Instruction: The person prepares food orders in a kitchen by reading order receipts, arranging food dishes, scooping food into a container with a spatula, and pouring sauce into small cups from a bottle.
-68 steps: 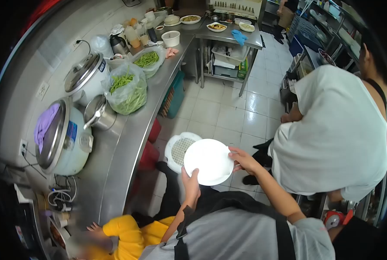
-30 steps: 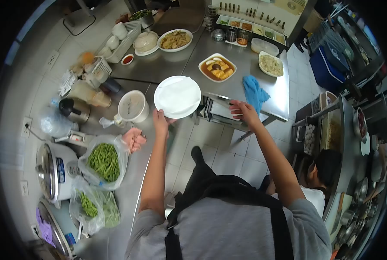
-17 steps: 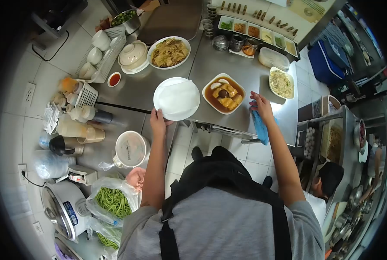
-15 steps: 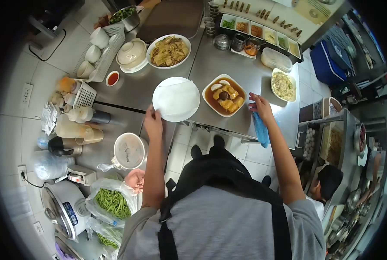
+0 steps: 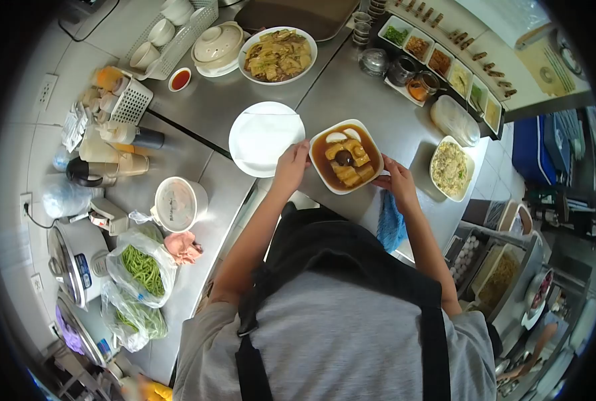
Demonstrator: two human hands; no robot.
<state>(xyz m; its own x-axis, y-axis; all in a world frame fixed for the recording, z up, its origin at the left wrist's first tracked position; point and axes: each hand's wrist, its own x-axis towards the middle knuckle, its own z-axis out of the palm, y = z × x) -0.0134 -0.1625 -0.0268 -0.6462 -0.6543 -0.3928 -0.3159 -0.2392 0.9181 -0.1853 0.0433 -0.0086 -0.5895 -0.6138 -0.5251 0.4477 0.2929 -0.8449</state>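
Head view: I see both bare hands meeting at a white bowl (image 5: pixel 346 157) above the near part of the steel desk (image 5: pixel 334 93). Left grip (image 5: pixel 290 168): closed on the bowl's left rim. Right grip (image 5: pixel 398 184): closed on the lower right rim, arm reaching in from the right. Whether the bowl rests on the surface or is slightly raised, I cannot tell.

Bowl contents: brown liquid, yellow-brown pieces, two pale slices, one dark round piece near the middle.

A white plate (image 5: pixel 264 144) lies to the left of the bowl, just beside the left grip; a straight edge crosses its upper part. A blue cloth (image 5: pixel 391 224) hangs at the desk's near edge, below the right grip.

Farther back I note a round dish of cooked food (image 5: pixel 279 57), a lidded pot (image 5: pixel 216 45) and a small dish of red sauce (image 5: pixel 179 79). To the right of the bowl, well apart from the plate: a dish of pale food (image 5: pixel 452 168).
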